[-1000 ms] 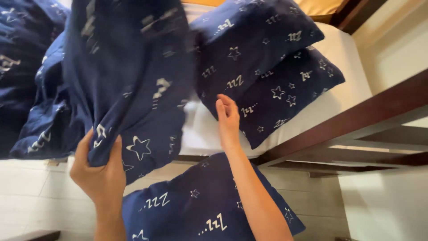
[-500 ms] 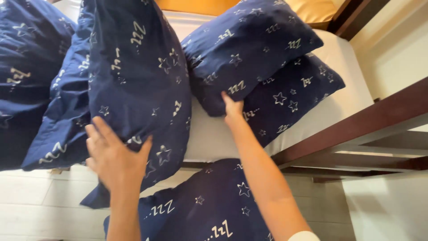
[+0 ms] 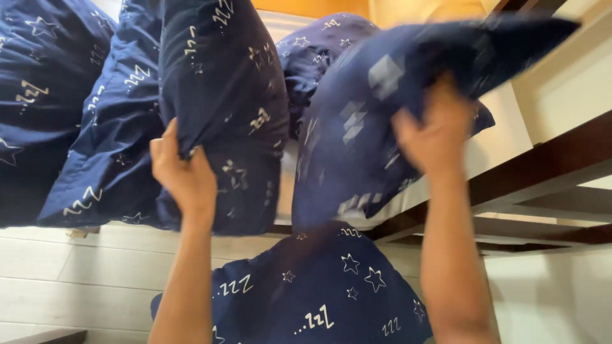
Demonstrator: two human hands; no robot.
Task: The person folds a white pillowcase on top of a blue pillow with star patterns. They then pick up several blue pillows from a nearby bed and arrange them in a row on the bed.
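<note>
The left hand grips a navy pillow by its lower edge, upright over the bed. The right hand clutches a second, blurred pillow just beside it, above the bed's wooden rail. Another pillow lies below on the tiled floor.

left-held pillow: navy blue, printed with white outlined stars and zigzag letter marks
right-held pillow: the same navy, its white marks blurred into pale blocks
duvet: dark blue, white stars and zigzags
fabric below the arms: navy, white stars and letter marks
mattress sheet: white
bed frame: dark brown
floor: pale whitish boards
</note>
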